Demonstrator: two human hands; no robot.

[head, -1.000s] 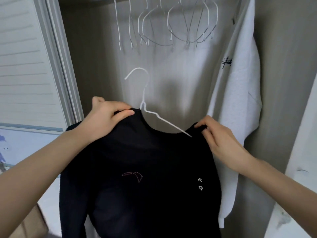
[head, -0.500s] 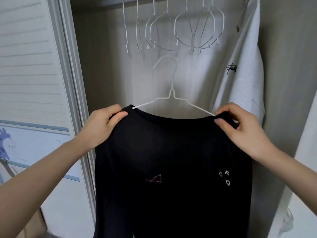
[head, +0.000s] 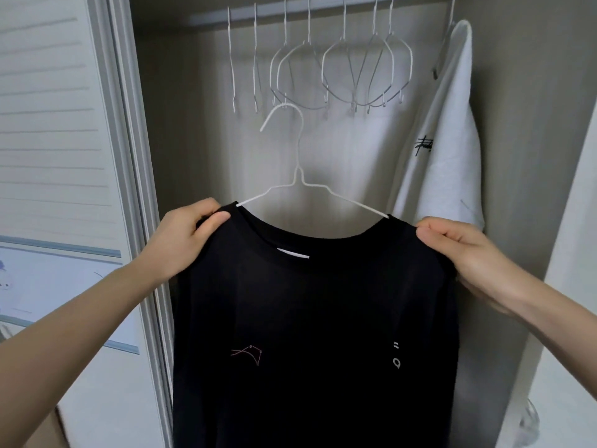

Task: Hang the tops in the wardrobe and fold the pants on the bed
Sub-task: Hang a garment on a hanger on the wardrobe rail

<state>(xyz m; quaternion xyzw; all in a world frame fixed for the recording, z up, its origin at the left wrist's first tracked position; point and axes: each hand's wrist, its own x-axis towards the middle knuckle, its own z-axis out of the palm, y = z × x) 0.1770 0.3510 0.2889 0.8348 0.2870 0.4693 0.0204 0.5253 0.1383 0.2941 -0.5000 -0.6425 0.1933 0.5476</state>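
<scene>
- To the left of the black top stands the wardrobe's sliding door (head: pixel 58 124), pale with horizontal slats, its grey frame running down beside the shirt's left edge.
- The left hand (head: pixel 181 240) holds the black top (head: pixel 310 318) at its left shoulder; the grip is clamped on the cloth, thumb on the front and fingers curled behind.
- The black top hangs in front of the open wardrobe (head: pixel 193 124), spread flat between both hands, its front towards the camera. A small reddish line drawing sits low on its left side and small white marks low on its right.
- A white wire hanger (head: pixel 298 176) sits inside the top's neck, both arms running under the shoulders, its hook standing free above the collar and below the rail.
- Above the top, a row of bare wire hangers (head: pixel 339 76) hangs from the wardrobe rail (head: pixel 323 9).
- The right hand (head: pixel 468 257) holds the top's right shoulder; its grip is likewise pinched on the fabric, thumb in front.
- Above and right of the top, a white garment (head: pixel 449 150) with a dark printed mark hangs against the wardrobe's right wall.
</scene>
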